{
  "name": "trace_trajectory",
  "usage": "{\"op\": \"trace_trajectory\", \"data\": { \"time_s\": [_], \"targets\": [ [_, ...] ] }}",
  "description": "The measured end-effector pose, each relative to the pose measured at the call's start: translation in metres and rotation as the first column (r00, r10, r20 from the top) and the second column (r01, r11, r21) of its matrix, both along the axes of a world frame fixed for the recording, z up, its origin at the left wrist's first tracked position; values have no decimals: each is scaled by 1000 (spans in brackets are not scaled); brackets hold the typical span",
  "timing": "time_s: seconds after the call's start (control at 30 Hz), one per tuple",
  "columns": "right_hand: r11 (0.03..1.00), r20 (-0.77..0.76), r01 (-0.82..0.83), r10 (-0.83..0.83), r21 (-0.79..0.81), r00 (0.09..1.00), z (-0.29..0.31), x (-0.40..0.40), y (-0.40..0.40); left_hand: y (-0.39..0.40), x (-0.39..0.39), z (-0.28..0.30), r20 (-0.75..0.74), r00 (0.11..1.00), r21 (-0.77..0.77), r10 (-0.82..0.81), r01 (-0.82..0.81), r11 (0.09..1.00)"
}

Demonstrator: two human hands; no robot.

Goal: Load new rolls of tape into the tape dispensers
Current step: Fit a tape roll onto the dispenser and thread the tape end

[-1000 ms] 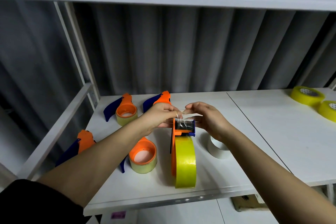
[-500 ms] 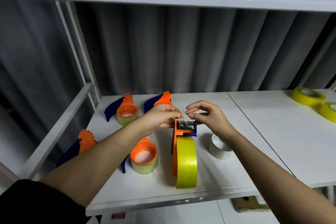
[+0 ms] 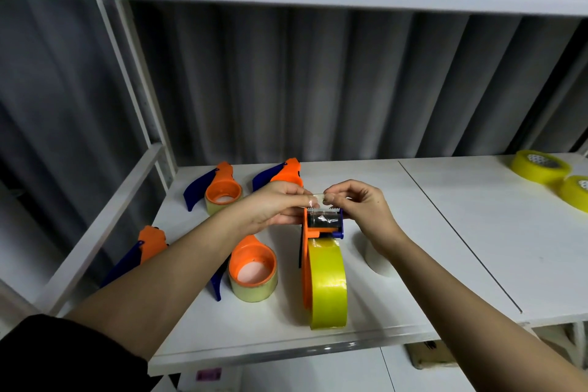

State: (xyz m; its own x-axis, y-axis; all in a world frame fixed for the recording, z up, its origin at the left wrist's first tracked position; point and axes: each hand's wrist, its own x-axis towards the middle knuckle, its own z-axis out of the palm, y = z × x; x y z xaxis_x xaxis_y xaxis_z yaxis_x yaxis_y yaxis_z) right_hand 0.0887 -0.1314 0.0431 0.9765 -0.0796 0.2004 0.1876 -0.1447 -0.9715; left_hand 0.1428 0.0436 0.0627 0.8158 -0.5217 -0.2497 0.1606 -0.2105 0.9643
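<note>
Holding the scene from my remote station, I see both hands meeting over the head of the upright orange dispenser [image 3: 307, 264] at the middle of the white table [image 3: 429, 232]. My left hand [image 3: 270, 208] has its thumb and forefinger closed in a pinch on the loose tape end [image 3: 316, 199], while its lower fingers lie against the dispenser's orange side plate. My right hand [image 3: 359, 204] pinches the same clear strip from the 3 o'clock side, its other fingers curled above the serrated cutter [image 3: 327, 207]. The tape end sits just beyond the cutter, at 12 o'clock from the yellow roll [image 3: 327, 283], which is mounted on the dispenser and stands on edge near the table's front rim.

At 9 o'clock from that roll lies a second dispenser [image 3: 253, 269] flat on its side, carrying a pale roll. Two more dispensers lie toward 11 o'clock, one [image 3: 219, 191] in full view and one [image 3: 283, 173] partly behind the left hand. A fifth dispenser [image 3: 143, 247] lies at the table's left edge. A white core [image 3: 380, 264] stands at 3 o'clock, partly hidden by my right wrist. Two spare yellow rolls [image 3: 541, 167] rest far off at 2 o'clock.
</note>
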Motion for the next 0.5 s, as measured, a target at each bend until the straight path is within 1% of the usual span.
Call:
{"op": "trace_trajectory", "data": {
  "time_s": [0.2, 0.33, 0.43, 0.5],
  "targets": [
    [1000, -11, -8, 7, -24, 1000, 1, -3, 1, 7, 0, 3, -146, 987, -78, -70, 59, 995],
    [1000, -3, 2, -2, -12, 1000, 1, -4, -4, 12, 0, 9, -271, 959, -161, -80, 36, 986],
    [999, 6, -12, 13, -41, 1000, 3, -5, -1, 8, -1, 12, -301, 952, -135, -49, 8, 991],
    [999, 7, -14, 14, -44, 1000, 3, -5, 0, 4, -2, 12, -249, 968, -67, -26, 9, 998]
  ]
}}
